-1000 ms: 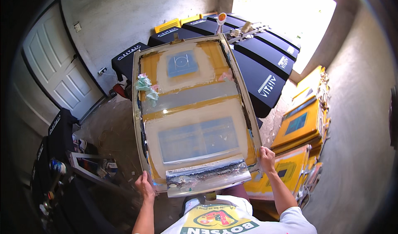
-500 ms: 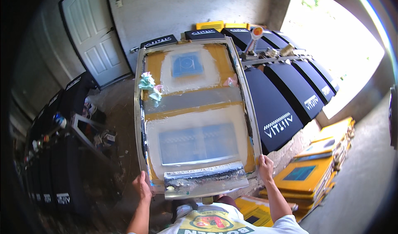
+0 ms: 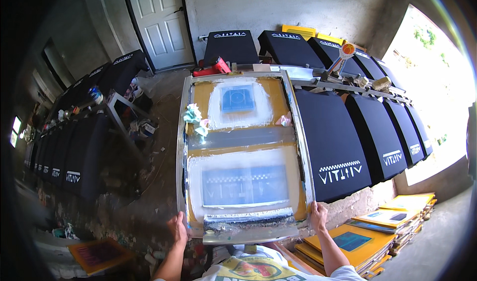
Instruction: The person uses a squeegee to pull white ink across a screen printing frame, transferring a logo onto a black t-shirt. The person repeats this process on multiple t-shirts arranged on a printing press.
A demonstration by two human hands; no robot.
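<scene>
I hold a large screen-printing frame (image 3: 242, 154) flat in front of me, its metal rim around a yellow mesh with two pale blue stencil windows. My left hand (image 3: 178, 228) grips the near left corner. My right hand (image 3: 318, 215) grips the near right corner. A squeegee (image 3: 248, 221) smeared with white ink lies across the near end of the mesh. A crumpled greenish rag (image 3: 196, 119) sits on the mesh by the left rail, and a small pink scrap (image 3: 283, 120) lies near the right rail.
Black printed shirts on boards (image 3: 334, 141) run in a row to my right and behind the frame; another row (image 3: 67, 154) stands at left. Stacked yellow screens (image 3: 370, 231) lie at lower right. A white door (image 3: 159, 22) is ahead, a red tool (image 3: 213, 67) beyond the frame.
I have turned left with the frame in both hands: the door swung toward the middle, the right shirt row now lies beside the frame, and a left row came into view.
</scene>
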